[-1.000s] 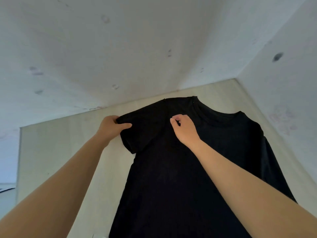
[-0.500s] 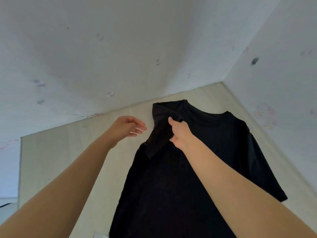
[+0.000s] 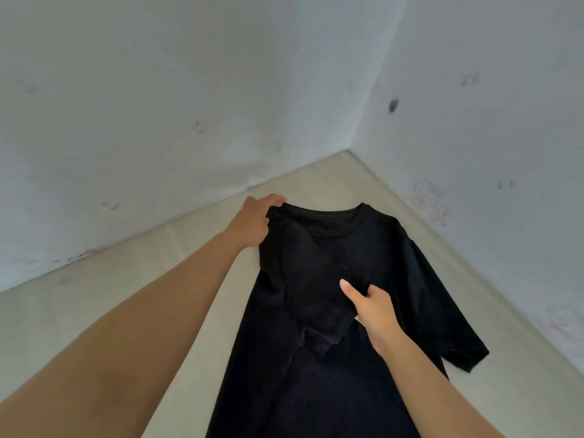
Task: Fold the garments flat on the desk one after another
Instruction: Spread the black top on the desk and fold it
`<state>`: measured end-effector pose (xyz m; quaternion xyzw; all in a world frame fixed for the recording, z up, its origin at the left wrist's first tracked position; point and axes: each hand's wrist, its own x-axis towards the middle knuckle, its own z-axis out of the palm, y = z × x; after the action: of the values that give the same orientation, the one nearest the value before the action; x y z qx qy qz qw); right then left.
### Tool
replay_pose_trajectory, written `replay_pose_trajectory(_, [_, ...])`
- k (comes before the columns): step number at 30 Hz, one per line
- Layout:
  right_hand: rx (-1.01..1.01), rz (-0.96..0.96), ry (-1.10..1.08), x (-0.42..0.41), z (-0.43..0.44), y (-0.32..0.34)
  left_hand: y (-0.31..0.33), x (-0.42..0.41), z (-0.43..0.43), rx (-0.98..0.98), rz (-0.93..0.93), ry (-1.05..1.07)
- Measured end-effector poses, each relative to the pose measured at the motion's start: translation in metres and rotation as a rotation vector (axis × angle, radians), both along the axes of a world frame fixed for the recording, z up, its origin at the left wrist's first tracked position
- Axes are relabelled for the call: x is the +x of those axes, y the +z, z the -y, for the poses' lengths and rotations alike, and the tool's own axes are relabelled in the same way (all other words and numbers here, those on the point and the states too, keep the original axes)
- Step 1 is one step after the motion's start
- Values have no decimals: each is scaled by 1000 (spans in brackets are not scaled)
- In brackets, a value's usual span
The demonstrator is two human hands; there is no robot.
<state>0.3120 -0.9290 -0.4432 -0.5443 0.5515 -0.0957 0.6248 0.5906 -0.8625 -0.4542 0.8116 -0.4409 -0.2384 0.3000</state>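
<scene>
A black T-shirt (image 3: 395, 263) lies spread toward the far right corner of the tabletop (image 3: 158, 295), collar nearest the far edge; the left hand (image 3: 252, 221) grips the turned-in shoulder beside the collar, while the right hand (image 3: 373, 311) pinches the hem of the folded-in sleeve (image 3: 316, 295) over the chest; the sleeve looks bunched, so letting go now would likely trap creases; a slipping left hand could skew the fold line.

a pale wooden desk (image 3: 63, 295) is sitting tight in the corner where two white walls (image 3: 158, 90) are meeting. a black t-shirt (image 3: 410, 279) is lying directly on it, collar pointing toward the corner, one sleeve lying folded over the chest and the other spreading flat toward the right wall.
</scene>
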Motion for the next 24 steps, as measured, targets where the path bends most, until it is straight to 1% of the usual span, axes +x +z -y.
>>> replay_pose_trajectory(2, [9,27,12,-7,-3,-9,-2,14,14,136,54,-93])
replay_pose_trajectory(5, [-22,20,33,-14,-6,-17,0,32,28,353,221,-180])
replay_pose_trajectory(7, [-147,4,80,-13,-8,-14,4,39,31,469,300,-204])
replay_pose_trajectory(8, [-238,5,104,-13,-10,-11,5,39,34,473,283,-208])
replay_pose_trajectory(10, [-394,14,143,-11,-11,-5,7,40,35,369,203,-140])
replay_pose_trajectory(11, [-439,8,151,-10,-10,-5,7,40,36,318,194,-99])
replay_pose_trajectory(14, [-469,-131,199,-10,1,-12,1,33,37,265,298,-19])
replay_pose_trajectory(15, [-471,-186,215,-10,5,-14,-3,27,35,266,322,0])
replay_pose_trajectory(17, [-460,-246,222,-12,8,-15,-9,12,27,250,311,40])
replay_pose_trajectory(22, [-356,-234,139,-28,-1,-12,-5,-35,-17,125,320,82])
replay_pose_trajectory(24, [-289,-199,93,-38,-13,-16,-1,-62,-43,58,281,103])
